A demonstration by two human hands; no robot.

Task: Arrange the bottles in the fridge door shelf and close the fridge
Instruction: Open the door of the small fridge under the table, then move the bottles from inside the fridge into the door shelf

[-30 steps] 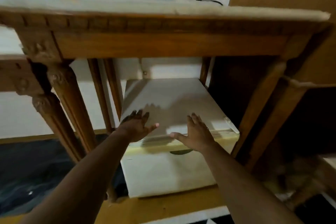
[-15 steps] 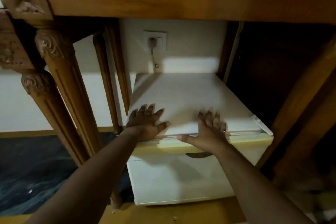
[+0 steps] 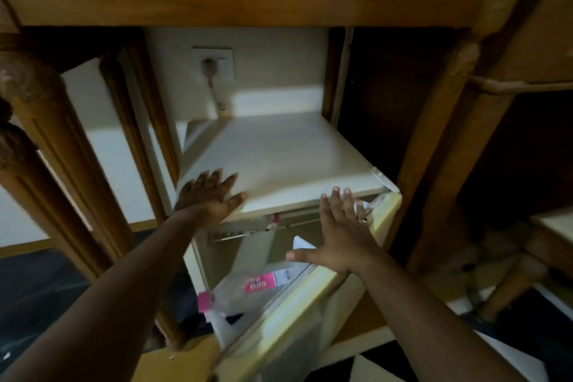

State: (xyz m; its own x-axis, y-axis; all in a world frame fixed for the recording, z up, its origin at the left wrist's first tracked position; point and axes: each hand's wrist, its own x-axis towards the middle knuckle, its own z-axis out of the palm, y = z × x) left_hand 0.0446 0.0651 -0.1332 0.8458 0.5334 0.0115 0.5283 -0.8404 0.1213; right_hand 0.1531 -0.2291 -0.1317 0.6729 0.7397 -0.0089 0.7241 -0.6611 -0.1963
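Two open hands to manage, under a big carved brown wooden table [image 3: 248, 0]. Below it, a small cream-white box fridge [image 3: 279, 158], with its cream fridge door [image 3: 297, 313] standing partly open from the hinge on the right side. Left hand [image 3: 207, 198] flat on the front left corner of the fridge top, fingers spread and thumb out, holding nothing: a good brace against sliding of the light cabinet. Right hand [image 3: 341, 236] at the upper edge of the door, also open, fingers spread, thumb pointing left, gripping nothing. Probably better to swing the door wider and slowly before any arranging, with so little room beside the table leg. Inside the door shelf, clear plastic bottles [image 3: 248, 291], seeming to lean and not to stand straight; set them upright side by side first, then press the door shut evenly along its top edge. On one bottle, a pink label [image 3: 259, 284], upside down from this view, white letters reading perhaps "WATER", second line too blurred to tell. No brand readable. Smallest, a thin ring [image 3: 363, 221] on a right finger.
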